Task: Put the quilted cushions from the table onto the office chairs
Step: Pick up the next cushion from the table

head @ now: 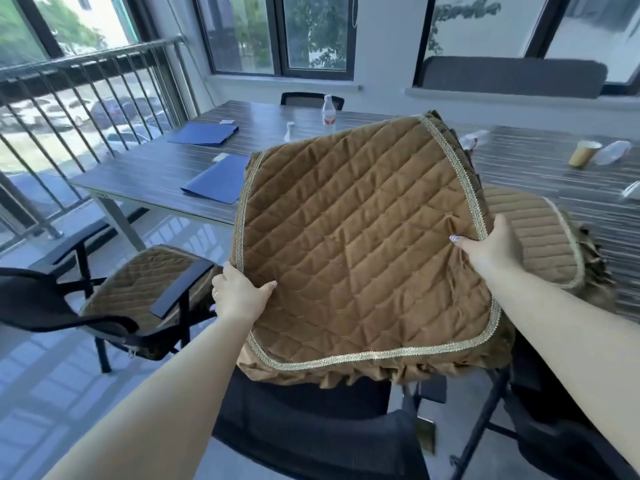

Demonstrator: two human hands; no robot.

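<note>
I have both hands on one brown quilted cushion point(363, 244) that fills the centre of the frame. My left hand point(239, 296) pinches its left edge, thumb lying on the quilted face and the fingers tucked behind the gold trim. My right hand point(491, 245) grips the right edge the same way, thumb on top, fingers hidden behind the fabric. The cushion is held off the tabletop, tilted with its far edge raised, and its ruffled near edge hangs over the black mesh seat of the office chair point(311, 427) at the lower centre of the frame; I cannot tell whether the ruffle touches the seat.

To the right, partly behind my right wrist, a second cushion point(540, 237) of the same brown lies on the tabletop point(156, 168), its ruffle at the near edge. At the lower left, another office chair point(69, 306) already carries a cushion on its seat point(138, 285), seen between the armrests.

Farther back on the striped grey tabletop are two blue folders point(214, 180), a clear water bottle point(329, 114) with a white cap, and, at the right edge of the frame, a yellow paper cup point(585, 152) beside a tipped clear plastic bottle point(613, 152). A metal railing point(86, 98) runs along the upper left.
</note>
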